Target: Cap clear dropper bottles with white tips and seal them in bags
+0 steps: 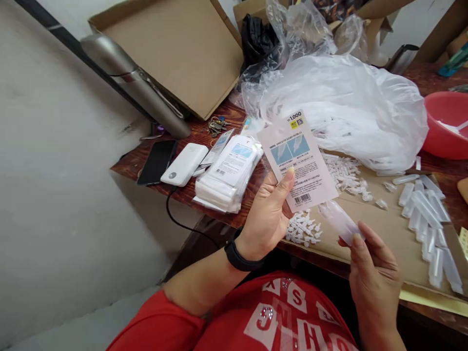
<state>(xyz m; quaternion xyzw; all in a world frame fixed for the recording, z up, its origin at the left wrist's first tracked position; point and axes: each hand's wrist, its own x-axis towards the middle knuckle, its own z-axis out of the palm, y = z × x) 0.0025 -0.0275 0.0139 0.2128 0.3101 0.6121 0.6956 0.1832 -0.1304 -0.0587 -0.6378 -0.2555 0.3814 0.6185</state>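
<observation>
Dark reddish wooden surface (127, 160) on my feed, big cloudy plastic bag (340, 97) behind, probably for elbow room. Left hand (265, 219) pinches a pale rectangular printed card (305, 170) low, seemingly keeping print readable; right hand (376, 273) grips a translucent plastic tube (338, 219) below, by its end.

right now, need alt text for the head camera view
Two hands at a cluttered table: the left hand holds up a printed card, the right hand a translucent tube. Around them lie small white plastic parts, more tubes and bags.
</observation>
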